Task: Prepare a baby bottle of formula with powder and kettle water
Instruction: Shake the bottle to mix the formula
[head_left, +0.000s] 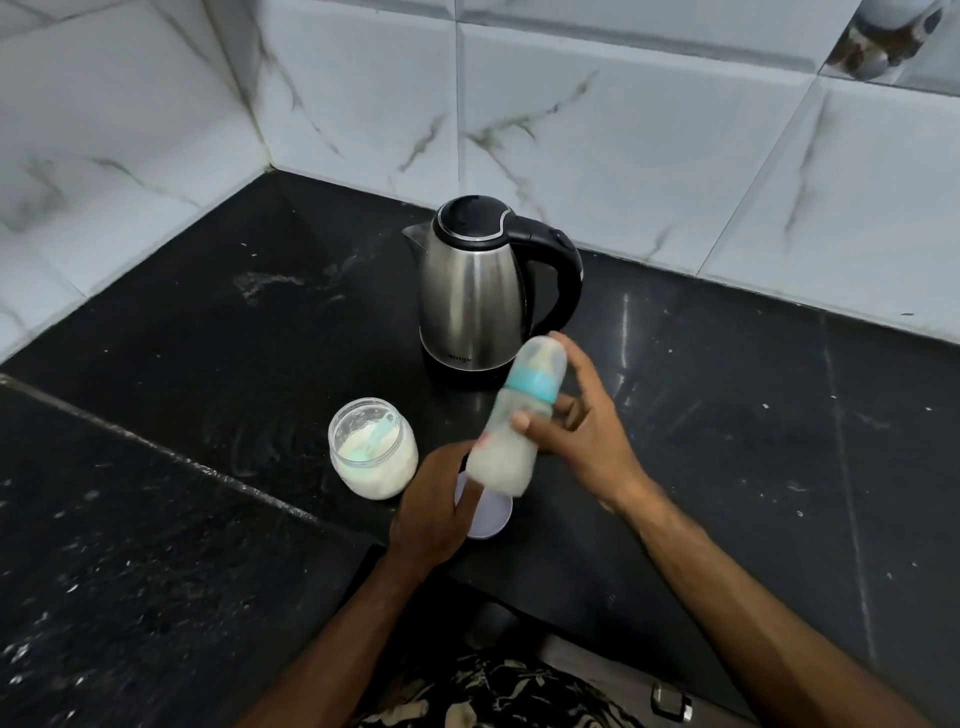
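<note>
Flanking bottle (511, 423): kettle (475, 291), jar (373, 448).

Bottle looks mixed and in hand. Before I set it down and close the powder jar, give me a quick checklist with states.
1. Baby bottle capped, teal collar on: ok.
2. Right hand grips the bottle: ok.
3. Powder fully dissolved: cannot tell, blurred.
4. Powder jar closed: not ok, open, scoop inside.
5. Jar lid within reach under left hand: ok.
6. Kettle lid shut, upright: ok.

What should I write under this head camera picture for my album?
Right hand holds a capped baby bottle of milky formula, left hand on a lid, beside the powder jar and kettle.
</note>
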